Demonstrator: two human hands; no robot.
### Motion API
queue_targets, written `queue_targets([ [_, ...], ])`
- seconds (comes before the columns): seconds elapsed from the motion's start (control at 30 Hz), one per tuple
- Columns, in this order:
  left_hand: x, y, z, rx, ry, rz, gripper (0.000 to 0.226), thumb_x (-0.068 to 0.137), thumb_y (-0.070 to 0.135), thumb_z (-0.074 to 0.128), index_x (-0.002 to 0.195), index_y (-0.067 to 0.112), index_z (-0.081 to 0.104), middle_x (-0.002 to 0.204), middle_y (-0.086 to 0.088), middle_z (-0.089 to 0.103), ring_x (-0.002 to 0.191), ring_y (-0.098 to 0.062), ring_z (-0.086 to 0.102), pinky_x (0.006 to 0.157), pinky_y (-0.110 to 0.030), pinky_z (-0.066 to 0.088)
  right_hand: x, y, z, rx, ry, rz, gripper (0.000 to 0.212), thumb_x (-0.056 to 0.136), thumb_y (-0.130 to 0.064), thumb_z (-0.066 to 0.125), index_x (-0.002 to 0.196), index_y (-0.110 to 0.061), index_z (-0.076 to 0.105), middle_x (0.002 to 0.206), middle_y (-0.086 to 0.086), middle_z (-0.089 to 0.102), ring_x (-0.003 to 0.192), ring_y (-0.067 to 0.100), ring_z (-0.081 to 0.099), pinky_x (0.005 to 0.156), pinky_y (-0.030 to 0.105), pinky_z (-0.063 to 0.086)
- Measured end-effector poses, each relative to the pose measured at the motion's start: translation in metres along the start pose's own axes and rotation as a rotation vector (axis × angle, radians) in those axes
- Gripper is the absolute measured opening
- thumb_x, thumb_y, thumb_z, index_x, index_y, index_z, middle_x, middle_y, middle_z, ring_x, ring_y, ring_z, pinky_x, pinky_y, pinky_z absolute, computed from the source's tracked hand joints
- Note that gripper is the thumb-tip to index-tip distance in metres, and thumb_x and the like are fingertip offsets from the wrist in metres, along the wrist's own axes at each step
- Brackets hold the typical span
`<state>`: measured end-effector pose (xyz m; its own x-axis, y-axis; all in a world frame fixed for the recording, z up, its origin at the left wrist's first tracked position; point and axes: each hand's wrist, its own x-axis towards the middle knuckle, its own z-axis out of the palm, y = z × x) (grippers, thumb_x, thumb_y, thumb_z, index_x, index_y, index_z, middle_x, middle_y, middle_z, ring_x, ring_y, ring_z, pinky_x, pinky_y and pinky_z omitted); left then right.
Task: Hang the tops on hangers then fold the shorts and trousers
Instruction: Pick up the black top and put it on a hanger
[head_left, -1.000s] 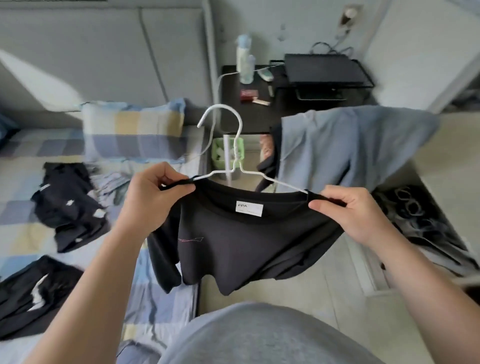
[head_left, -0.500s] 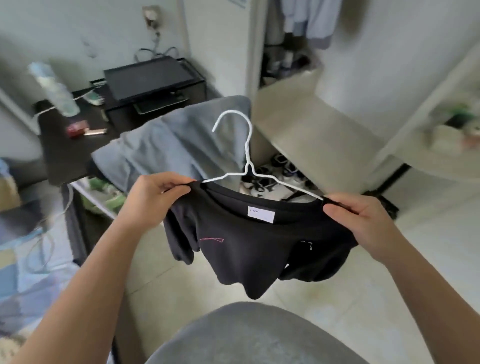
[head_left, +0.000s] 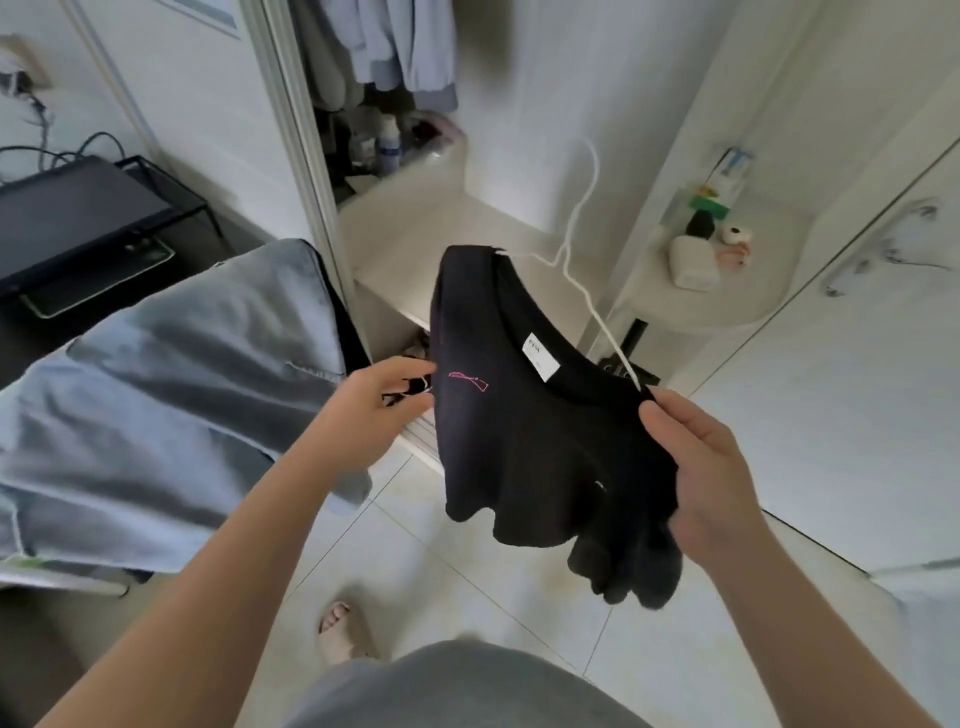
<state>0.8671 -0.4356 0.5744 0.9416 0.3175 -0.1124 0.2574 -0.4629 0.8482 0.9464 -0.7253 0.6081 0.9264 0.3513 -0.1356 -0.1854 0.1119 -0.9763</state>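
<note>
Before wardrobe (head_left: 415, 228): top (head_left: 519, 441) on hanger (head_left: 564, 254), axis near-right to far-left, hook far; right hand (head_left: 711, 467) grips near shoulder, left hand (head_left: 379, 395) loose, empty, beside top.

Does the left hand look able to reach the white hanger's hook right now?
Likely yes: the hook stands bare above the black top, open air between it and the left hand.

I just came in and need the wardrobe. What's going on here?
A person stands at an open wardrobe, holding a black top that is already on a white hanger. The right hand pinches the top at one shoulder end of the hanger. The left hand is beside the top's other edge, fingers relaxed, not clearly gripping. The hook is not on any rail. A grey-blue garment lies draped at the left.
</note>
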Motion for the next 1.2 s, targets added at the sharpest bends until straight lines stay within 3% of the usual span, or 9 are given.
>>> queue_targets([
  [0.07,0.012,0.005,-0.005,-0.038,-0.077,0.041,0.028,0.097,0.025,0.064,0.107,0.050,0.060,0.109,0.033,0.066,0.105,0.011,0.060,0.100,-0.027,0.047,0.008,0.006,0.022,0.105,0.030,0.041,0.025,0.097,-0.013,0.056,0.092,-0.024,0.078,0.091,0.003,0.076,0.083,0.016,0.073,0.066,0.028,0.058],
  [0.17,0.028,0.010,-0.026,-0.065,-0.120,0.093,0.022,0.097,0.025,0.063,0.112,0.041,0.064,0.113,0.022,0.069,0.105,0.007,0.063,0.098,-0.028,0.049,0.028,0.008,0.063,0.146,-0.013,0.080,0.019,0.095,-0.013,0.058,0.107,-0.013,0.072,0.102,0.010,0.073,0.090,0.022,0.071,0.069,0.030,0.058],
  [0.23,0.039,0.011,-0.045,-0.059,-0.148,0.129,0.021,0.098,0.024,0.062,0.116,0.034,0.066,0.113,0.019,0.069,0.104,0.006,0.063,0.097,-0.026,0.051,0.045,0.008,0.090,0.221,-0.045,0.097,0.028,0.087,-0.015,0.062,0.113,-0.005,0.066,0.104,0.013,0.071,0.091,0.024,0.071,0.070,0.032,0.059],
  [0.33,0.048,0.007,-0.078,-0.048,-0.210,0.153,0.022,0.098,0.028,0.062,0.118,0.029,0.068,0.112,0.017,0.070,0.103,0.004,0.064,0.096,-0.025,0.051,0.072,0.004,0.135,0.283,-0.088,0.094,0.019,0.079,-0.011,0.065,0.098,-0.009,0.063,0.093,0.012,0.066,0.082,0.028,0.065,0.067,0.038,0.058],
  [0.5,0.063,-0.007,-0.124,-0.060,-0.268,0.188,0.027,0.092,0.034,0.067,0.119,0.032,0.066,0.108,0.016,0.071,0.102,0.003,0.064,0.090,-0.023,0.052,0.122,-0.003,0.198,0.093,-0.006,-0.032,0.016,0.091,0.002,0.060,0.093,-0.014,0.057,0.091,0.012,0.052,0.085,0.031,0.049,0.076,0.047,0.042],
  [0.63,0.078,-0.012,-0.152,0.005,-0.296,0.257,0.038,0.087,0.044,0.072,0.123,0.039,0.061,0.112,0.020,0.066,0.106,0.005,0.061,0.094,-0.021,0.050,0.151,-0.016,0.235,-0.060,0.085,-0.183,0.014,0.080,-0.016,0.067,0.091,-0.017,0.058,0.081,0.001,0.059,0.076,0.021,0.055,0.067,0.037,0.046],
  [0.83,0.110,0.010,-0.182,0.065,-0.198,0.429,0.026,0.086,0.043,0.074,0.107,0.035,0.061,0.101,0.019,0.068,0.100,0.001,0.061,0.089,-0.027,0.050,0.187,-0.055,0.280,-0.234,0.126,-0.401,0.016,0.078,-0.025,0.065,0.089,-0.019,0.055,0.076,-0.007,0.057,0.070,0.012,0.054,0.063,0.031,0.046],
  [1.03,0.162,0.052,-0.221,0.151,-0.003,0.601,0.009,0.090,0.031,0.069,0.090,0.026,0.060,0.085,0.014,0.067,0.087,-0.005,0.063,0.082,-0.037,0.053,0.232,-0.125,0.314,-0.263,0.131,-0.525,0.017,0.077,-0.028,0.063,0.090,-0.020,0.055,0.070,-0.012,0.058,0.064,0.009,0.054,0.057,0.024,0.047],
  [1.2,0.210,0.100,-0.257,0.246,0.102,0.763,0.009,0.094,0.029,0.062,0.091,0.023,0.056,0.085,0.009,0.065,0.084,-0.012,0.063,0.077,-0.042,0.054,0.276,-0.192,0.330,-0.251,0.133,-0.613,0.019,0.076,-0.029,0.062,0.088,-0.016,0.055,0.064,-0.011,0.055,0.063,0.011,0.052,0.065,0.035,0.046],
])
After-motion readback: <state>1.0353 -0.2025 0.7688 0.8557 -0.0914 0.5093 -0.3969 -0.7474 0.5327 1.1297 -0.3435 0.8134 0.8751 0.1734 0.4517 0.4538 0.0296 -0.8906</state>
